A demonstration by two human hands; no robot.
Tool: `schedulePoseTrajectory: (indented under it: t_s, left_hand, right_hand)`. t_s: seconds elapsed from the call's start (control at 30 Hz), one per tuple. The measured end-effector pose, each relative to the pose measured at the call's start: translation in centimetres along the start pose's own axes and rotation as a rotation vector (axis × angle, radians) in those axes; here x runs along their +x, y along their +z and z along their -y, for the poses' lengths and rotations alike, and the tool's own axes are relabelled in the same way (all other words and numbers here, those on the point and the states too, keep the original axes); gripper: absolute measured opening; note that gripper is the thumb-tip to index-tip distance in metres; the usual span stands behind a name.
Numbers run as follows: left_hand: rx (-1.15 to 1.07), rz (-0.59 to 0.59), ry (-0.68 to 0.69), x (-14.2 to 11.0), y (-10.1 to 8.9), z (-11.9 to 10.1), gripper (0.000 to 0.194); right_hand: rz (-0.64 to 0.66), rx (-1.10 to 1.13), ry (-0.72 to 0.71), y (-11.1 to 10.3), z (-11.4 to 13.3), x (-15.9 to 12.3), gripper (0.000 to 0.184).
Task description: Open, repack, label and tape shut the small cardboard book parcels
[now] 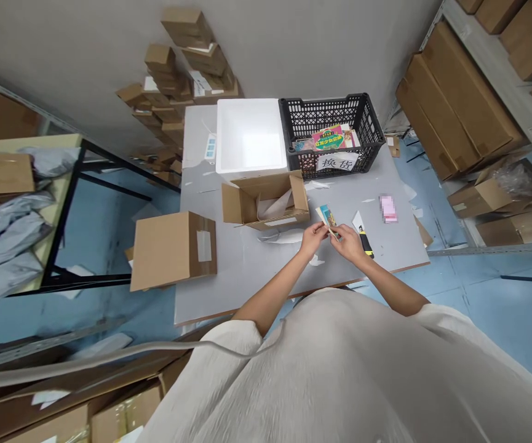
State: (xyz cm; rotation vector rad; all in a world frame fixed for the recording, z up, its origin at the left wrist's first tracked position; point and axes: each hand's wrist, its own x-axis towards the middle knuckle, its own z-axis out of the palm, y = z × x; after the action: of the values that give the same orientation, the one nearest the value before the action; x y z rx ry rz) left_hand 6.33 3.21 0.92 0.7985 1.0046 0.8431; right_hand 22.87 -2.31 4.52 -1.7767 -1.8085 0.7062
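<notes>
Both hands meet over the grey table around a small booklet (327, 215) with a blue and yellow picture cover. My left hand (313, 238) pinches its near left edge, and my right hand (347, 242) grips its right side. The booklet is tilted, with pale page edges showing on the left; the fingers hide its lower part. Close to my right hand lies a yellow and black utility knife (364, 240). An opened cardboard box (270, 203) with paper inside stands just beyond my left hand.
A white foam box (251, 166) and a black plastic crate (371, 135) holding colourful booklets stand at the back of the table (242, 289). A closed carton (164, 252) sits at the left edge. Paper scraps and a pink item (388, 209) lie about. Shelves with boxes flank both sides.
</notes>
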Motion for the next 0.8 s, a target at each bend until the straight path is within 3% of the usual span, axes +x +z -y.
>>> schedulePoseTrajectory:
  t_s: [0.23,0.37,0.47,0.57,0.67,0.8]
  left_hand:
    - [0.017,-0.020,-0.043,-0.5,-0.2,0.1,0.050]
    - [0.063,-0.085,-0.045,-0.4,0.1,0.3,0.034]
    - [0.037,-0.131,-0.041,-0.4,0.1,0.2,0.028]
    - [0.006,-0.115,-0.026,-0.6,-0.1,0.0,0.033]
    - [-0.040,-0.119,-0.042,-0.7,-0.5,-0.3,0.038]
    - [-0.041,-0.141,-0.078,-0.9,-0.9,-0.3,0.037]
  right_hand:
    - [0.074,-0.117,-0.075,0.0,-0.3,-0.2,0.033]
    - [0.093,-0.073,-0.066,0.3,-0.8,-0.2,0.035]
    - [-0.037,0.007,0.037,0.0,-2.3,0.2,0.039]
    - [-0.186,0.102,0.242,-0.7,-4.4,0.9,0.049]
    - [-0.150,0.317,0.373,-1.4,-6.0,1.3,0.047]
    - [-0.114,0.541,0.441,-1.8,-6.3,1.2,0.043]
